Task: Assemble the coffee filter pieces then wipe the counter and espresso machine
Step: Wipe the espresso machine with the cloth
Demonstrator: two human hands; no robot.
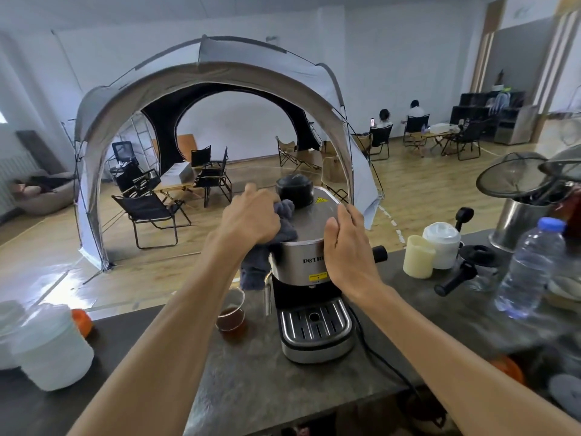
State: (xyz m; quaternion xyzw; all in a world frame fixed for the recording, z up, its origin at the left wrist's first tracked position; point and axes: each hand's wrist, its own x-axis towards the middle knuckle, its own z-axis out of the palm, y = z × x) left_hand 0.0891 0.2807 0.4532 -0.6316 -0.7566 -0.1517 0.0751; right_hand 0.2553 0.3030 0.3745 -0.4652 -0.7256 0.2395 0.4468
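A steel and black espresso machine stands on the grey counter, its round black cap on top. My left hand grips a grey-blue cloth against the machine's top left; part of the cloth hangs down the left side. My right hand lies with fingers straight against the machine's right front corner. A black portafilter lies on the counter to the right, next to a black round piece.
Left of the machine stands a clear cup of dark liquid. A white jar sits far left. To the right are a cream cylinder, a white lidded cup, a water bottle and a steel pot with strainers. A black cord trails right.
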